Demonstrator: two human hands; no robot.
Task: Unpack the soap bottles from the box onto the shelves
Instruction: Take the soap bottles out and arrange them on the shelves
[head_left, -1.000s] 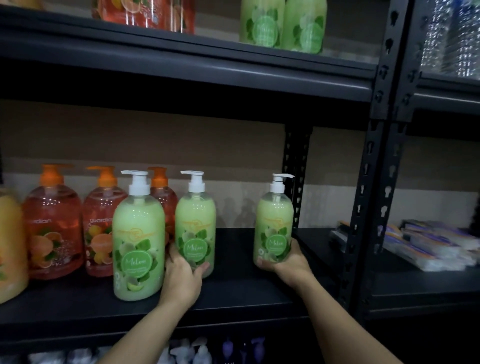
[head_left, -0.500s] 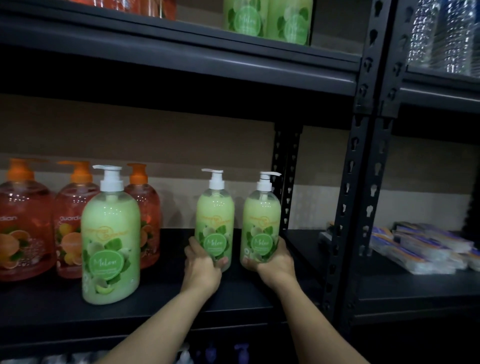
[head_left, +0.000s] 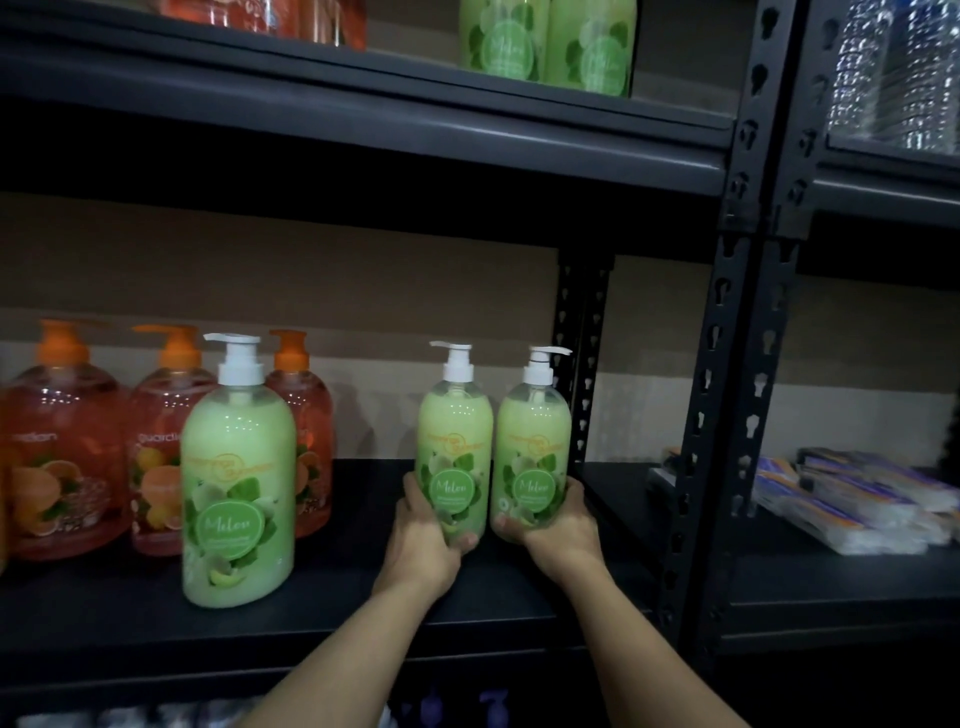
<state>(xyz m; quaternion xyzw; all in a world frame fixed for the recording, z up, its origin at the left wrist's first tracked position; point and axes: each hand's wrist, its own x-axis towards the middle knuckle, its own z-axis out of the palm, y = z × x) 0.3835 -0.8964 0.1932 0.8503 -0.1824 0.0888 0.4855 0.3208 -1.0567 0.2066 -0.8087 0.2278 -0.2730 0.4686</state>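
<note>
Two hands show in the head view. The left hand (head_left: 423, 540) curls round the base of the left bottle (head_left: 456, 436), and the right hand (head_left: 558, 530) grips the base of the right bottle (head_left: 531, 441). Both green bottles are upright, side by side and nearly touching, at the right end of the dark shelf (head_left: 363, 613), near the rear post (head_left: 582, 364). A third bottle (head_left: 239, 483), also green, stands well apart to the left, before three orange bottles (head_left: 62, 467). Flat packets (head_left: 852, 504) lie on the neighbouring rack.
</note>
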